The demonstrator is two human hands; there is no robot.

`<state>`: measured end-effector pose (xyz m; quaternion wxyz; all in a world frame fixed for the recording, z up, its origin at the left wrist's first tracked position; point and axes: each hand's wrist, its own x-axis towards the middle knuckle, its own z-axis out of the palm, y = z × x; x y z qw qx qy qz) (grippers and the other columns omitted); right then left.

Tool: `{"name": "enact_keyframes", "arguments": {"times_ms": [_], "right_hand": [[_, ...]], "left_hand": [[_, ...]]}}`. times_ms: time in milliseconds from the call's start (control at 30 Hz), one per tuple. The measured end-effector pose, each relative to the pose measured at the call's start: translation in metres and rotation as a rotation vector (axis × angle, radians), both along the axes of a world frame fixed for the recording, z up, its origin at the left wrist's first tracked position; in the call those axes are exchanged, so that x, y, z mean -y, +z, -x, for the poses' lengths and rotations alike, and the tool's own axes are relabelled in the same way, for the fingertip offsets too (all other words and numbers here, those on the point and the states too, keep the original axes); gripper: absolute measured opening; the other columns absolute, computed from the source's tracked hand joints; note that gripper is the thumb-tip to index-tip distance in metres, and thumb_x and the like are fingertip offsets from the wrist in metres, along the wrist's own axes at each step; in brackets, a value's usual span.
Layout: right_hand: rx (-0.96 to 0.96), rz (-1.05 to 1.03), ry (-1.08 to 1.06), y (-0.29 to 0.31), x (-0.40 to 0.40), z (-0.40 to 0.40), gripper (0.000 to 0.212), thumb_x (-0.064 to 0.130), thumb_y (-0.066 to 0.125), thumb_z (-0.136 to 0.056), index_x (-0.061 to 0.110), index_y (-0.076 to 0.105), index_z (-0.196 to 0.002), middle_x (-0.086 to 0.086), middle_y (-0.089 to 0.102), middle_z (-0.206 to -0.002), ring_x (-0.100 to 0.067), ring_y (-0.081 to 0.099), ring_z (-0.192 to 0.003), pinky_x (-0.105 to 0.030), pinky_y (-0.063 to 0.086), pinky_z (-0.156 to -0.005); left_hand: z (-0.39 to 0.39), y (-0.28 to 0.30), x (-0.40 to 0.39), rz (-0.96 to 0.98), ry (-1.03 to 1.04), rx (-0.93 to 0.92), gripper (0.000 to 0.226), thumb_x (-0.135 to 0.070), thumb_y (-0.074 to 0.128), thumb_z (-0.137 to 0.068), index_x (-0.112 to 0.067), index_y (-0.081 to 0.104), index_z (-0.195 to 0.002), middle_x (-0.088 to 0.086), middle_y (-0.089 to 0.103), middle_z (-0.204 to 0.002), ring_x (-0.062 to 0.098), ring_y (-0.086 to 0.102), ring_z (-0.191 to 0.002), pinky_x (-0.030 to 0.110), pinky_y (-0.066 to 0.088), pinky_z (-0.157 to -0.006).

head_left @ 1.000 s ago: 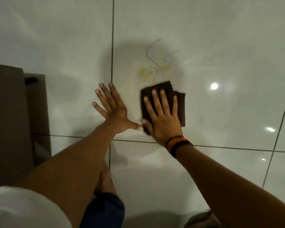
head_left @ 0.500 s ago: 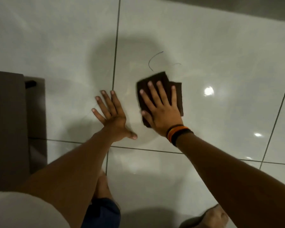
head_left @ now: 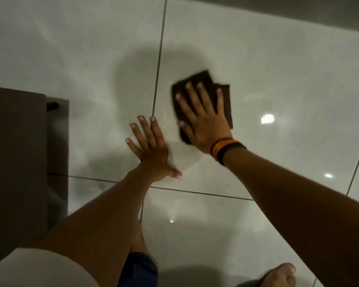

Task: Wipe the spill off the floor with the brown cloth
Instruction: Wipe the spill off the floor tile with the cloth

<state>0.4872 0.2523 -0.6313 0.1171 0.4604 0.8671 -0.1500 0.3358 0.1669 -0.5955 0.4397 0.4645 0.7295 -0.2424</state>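
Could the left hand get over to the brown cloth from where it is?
Probably yes. The left hand lies flat on the floor tile just beside the brown cloth, with only bare tile between them. The right hand covers most of the cloth, so only its edges are free to touch.

The brown cloth (head_left: 207, 94), folded into a rough rectangle with its edges motion-blurred, lies flat on the glossy pale tiled floor (head_left: 278, 69) just right of a grout line, pressed under the right hand (head_left: 203, 119), and no spill shows around it.
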Motion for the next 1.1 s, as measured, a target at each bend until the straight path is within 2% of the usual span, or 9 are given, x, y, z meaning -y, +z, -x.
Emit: {"name": "enact_keyframes", "arguments": {"times_ms": [100,200,333,500,633,700,867,1000,1100], "right_hand": [[0.026,0.071,0.073,0.01,0.048,-0.058,0.066,0.051,0.034,-0.103,0.032,0.012,-0.162,-0.006,0.011,-0.172,-0.032,0.009,-0.159,-0.067,0.009,-0.123],[0.079,0.087,-0.228,0.012,0.027,-0.099,0.068,0.054,0.033,-0.101,0.032,0.011,-0.162,-0.007,0.011,-0.172,-0.034,0.01,-0.158,-0.068,0.008,-0.122],[0.052,0.04,-0.578,0.001,-0.057,-0.046,0.073,0.058,0.026,-0.099,0.026,0.008,-0.163,-0.011,0.004,-0.172,-0.037,0.002,-0.158,-0.071,0.003,-0.121],[-0.006,-0.031,-0.098,-0.006,-0.045,0.026,0.068,0.051,0.031,-0.101,0.024,0.017,-0.162,-0.012,0.014,-0.171,-0.039,0.01,-0.158,-0.073,0.009,-0.119],[-0.051,0.073,0.265,0.005,0.048,-0.023,0.065,0.049,0.035,-0.102,0.029,0.017,-0.162,-0.008,0.014,-0.172,-0.035,0.008,-0.159,-0.069,0.008,-0.122],[-0.005,0.108,0.19,0.01,0.097,-0.069,0.065,0.049,0.036,-0.103,0.031,0.015,-0.162,-0.006,0.013,-0.172,-0.034,0.01,-0.159,-0.068,0.011,-0.122],[0.174,0.217,-0.358,0.024,0.184,-0.091,0.072,0.053,0.032,-0.103,0.026,0.003,-0.163,-0.01,-0.003,-0.17,-0.038,-0.001,-0.158,-0.071,0.006,-0.122],[-0.005,0.174,0.03,0.012,0.131,-0.064,0.065,0.047,0.035,-0.103,0.029,0.015,-0.162,-0.009,0.014,-0.171,-0.036,0.011,-0.158,-0.072,0.016,-0.118],[-0.075,0.053,0.244,-0.002,0.05,-0.055,0.06,0.047,0.033,-0.103,0.034,0.021,-0.161,-0.003,0.019,-0.171,-0.032,0.014,-0.158,-0.067,0.007,-0.122]], "left_hand": [[0.0,0.004,0.0,-0.001,0.011,0.036,0.184,-0.063,0.096,-0.046,-0.006,-0.045,-0.149,0.029,-0.053,-0.153,0.053,-0.045,-0.143,0.071,-0.021,-0.116],[0.001,0.005,0.0,0.007,0.007,0.035,0.184,-0.064,0.095,-0.045,-0.005,-0.045,-0.149,0.03,-0.052,-0.153,0.054,-0.044,-0.143,0.071,-0.021,-0.115],[0.004,-0.001,0.003,-0.026,0.009,0.057,0.184,-0.063,0.095,-0.046,-0.007,-0.047,-0.148,0.028,-0.053,-0.153,0.054,-0.044,-0.143,0.072,-0.019,-0.116],[0.004,-0.006,0.008,-0.066,-0.002,0.044,0.184,-0.069,0.093,-0.043,-0.007,-0.042,-0.152,0.027,-0.048,-0.157,0.054,-0.04,-0.146,0.075,-0.011,-0.119],[0.003,-0.005,0.007,-0.042,0.002,0.035,0.185,-0.07,0.093,-0.043,-0.006,-0.044,-0.15,0.03,-0.05,-0.154,0.055,-0.042,-0.145,0.074,-0.016,-0.118],[0.004,-0.003,0.006,-0.031,0.003,0.06,0.186,-0.067,0.094,-0.043,-0.005,-0.045,-0.149,0.031,-0.051,-0.153,0.056,-0.043,-0.143,0.074,-0.019,-0.115],[0.005,0.0,0.005,-0.016,-0.01,0.068,0.187,-0.067,0.094,-0.042,-0.005,-0.047,-0.147,0.03,-0.057,-0.148,0.056,-0.045,-0.141,0.072,-0.024,-0.11],[0.006,-0.005,0.011,-0.061,-0.03,0.067,0.186,-0.068,0.094,-0.041,-0.004,-0.043,-0.15,0.031,-0.052,-0.152,0.057,-0.043,-0.143,0.074,-0.021,-0.113],[0.005,-0.008,0.015,-0.103,-0.042,0.05,0.186,-0.07,0.093,-0.04,-0.003,-0.041,-0.151,0.032,-0.047,-0.155,0.056,-0.042,-0.144,0.073,-0.021,-0.112]]}}
